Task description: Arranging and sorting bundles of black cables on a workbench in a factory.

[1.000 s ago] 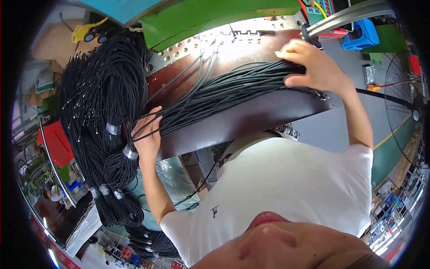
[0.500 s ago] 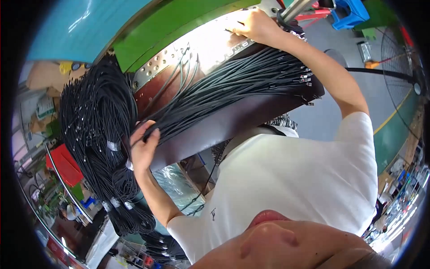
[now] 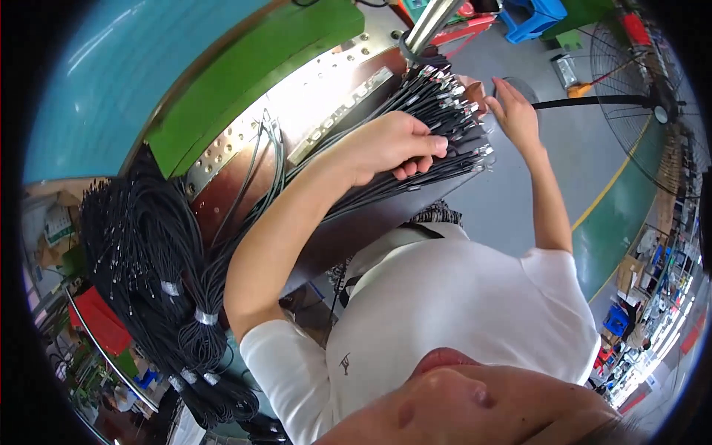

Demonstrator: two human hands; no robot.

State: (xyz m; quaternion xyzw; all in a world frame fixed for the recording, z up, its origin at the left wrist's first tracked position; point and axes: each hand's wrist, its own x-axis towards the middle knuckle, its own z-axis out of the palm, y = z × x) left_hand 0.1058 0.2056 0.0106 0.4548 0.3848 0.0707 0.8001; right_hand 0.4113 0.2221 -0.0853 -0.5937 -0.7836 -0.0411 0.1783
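Fingers of the left hand curled, thumb laid close to them, over the black cables near the right end of the bench top. Can't tell if a strand is pinched; hand covers the spot. Right hand: fingers straight and close together, thumb apart, nothing visible in it; off the bench top, just past its right end.

Change: half a second ago left hand was at the bench top's left end, gripping the strands there; now reached across to the metal ends. Right hand was over the lit far side of the bench top; now clear of it. Means the handling, as I judge it, sits at the metal-end side now, and the left-end grip is let go.

Cables lie lengthwise on the bench top, ends fanned at its right end. Few loose strands rise toward its far side, beside the pale notched strip. Big cable bundle hangs off its left end, silvery band around one hank. Green panel beyond its far edge. Metal pole at its far right corner.
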